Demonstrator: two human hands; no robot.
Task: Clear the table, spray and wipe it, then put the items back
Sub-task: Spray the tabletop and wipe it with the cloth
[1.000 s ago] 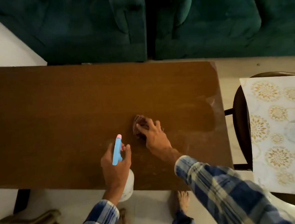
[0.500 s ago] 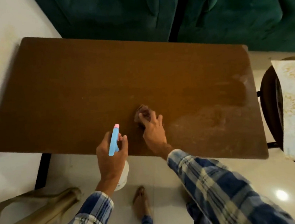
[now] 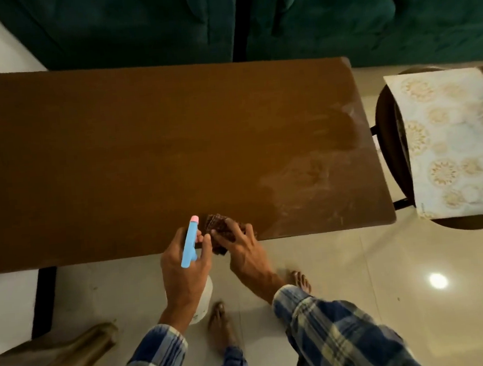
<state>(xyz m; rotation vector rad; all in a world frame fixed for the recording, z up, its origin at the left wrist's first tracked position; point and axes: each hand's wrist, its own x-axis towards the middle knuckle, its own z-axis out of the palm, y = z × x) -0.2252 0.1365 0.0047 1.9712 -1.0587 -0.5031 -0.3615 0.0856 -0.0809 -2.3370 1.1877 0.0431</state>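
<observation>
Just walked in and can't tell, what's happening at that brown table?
A person in a plaid shirt is cleaning the brown table. The left hand holds a spray bottle with a blue and pink nozzle, at the near edge. The right hand presses a dark cloth on the tabletop at that same edge. Pale smears show on the table's right part. A patterned mat lies on a chair to the right.

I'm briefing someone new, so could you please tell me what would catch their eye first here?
The blue spray bottle in the left hand, at the brown table's near edge. Beside it, the right hand presses a dark cloth. A patterned mat lies on the chair at right.
</observation>
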